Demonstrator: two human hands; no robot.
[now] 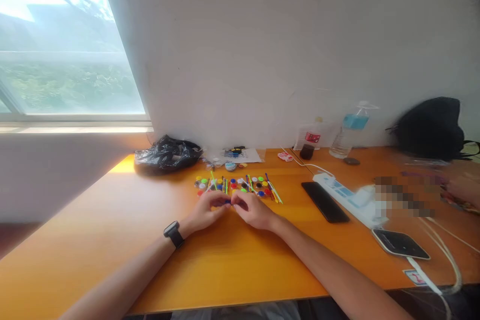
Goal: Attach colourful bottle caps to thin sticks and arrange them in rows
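My left hand [206, 210], with a dark watch [173, 234] on its wrist, is closed in a pinch around a small blue plastic piece [227, 202]. Right beside it, fingertips almost meeting, my right hand [255, 210] is also pinched; what lies in its fingers is too small to make out. Just beyond both hands spread several round plastic pieces [261, 193] in red, yellow, green, white, blue and black. Among them lie thin coloured sticks [273, 188], partly hidden behind my fingers.
A black plastic bag [167, 155] lies at the back left, beside a paper sheet [249, 155]. To the right are a black phone [324, 202], a white power strip [348, 200], a water bottle [343, 135], a charging device [400, 243] and cables. Another person's hand [463, 182] is at far right.
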